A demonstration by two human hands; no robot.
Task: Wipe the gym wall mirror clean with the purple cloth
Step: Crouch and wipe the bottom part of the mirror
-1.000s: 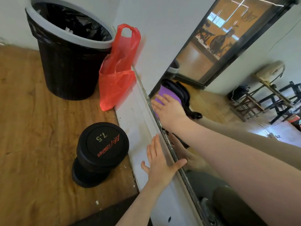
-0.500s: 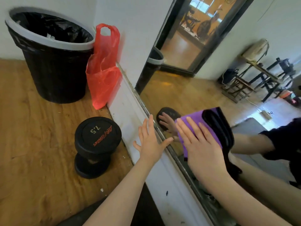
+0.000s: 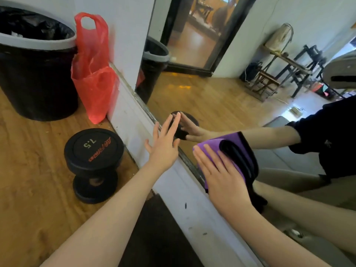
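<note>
The wall mirror (image 3: 221,97) fills the right half of the head view, its lower edge running diagonally above a white baseboard (image 3: 134,132). My right hand (image 3: 221,176) lies flat, fingers straight, pressing the purple cloth (image 3: 217,147) against the glass near the mirror's bottom edge. The cloth's black side folds out to the right of my fingers. My left hand (image 3: 165,143) is open with spread fingers, its fingertips touching the glass just left of the cloth. Both arms show as reflections in the mirror.
A black 7.5 dumbbell (image 3: 94,160) stands on end on the wooden floor next to the baseboard. A black bin (image 3: 34,74) with a grey rim and a red plastic bag (image 3: 92,74) stand by the wall further back. A dark mat (image 3: 154,237) lies below my arms.
My right hand slid the cloth back along the lower glass towards me, from far up the mirror to beside my left hand. My left hand shifted from the baseboard onto the glass.
</note>
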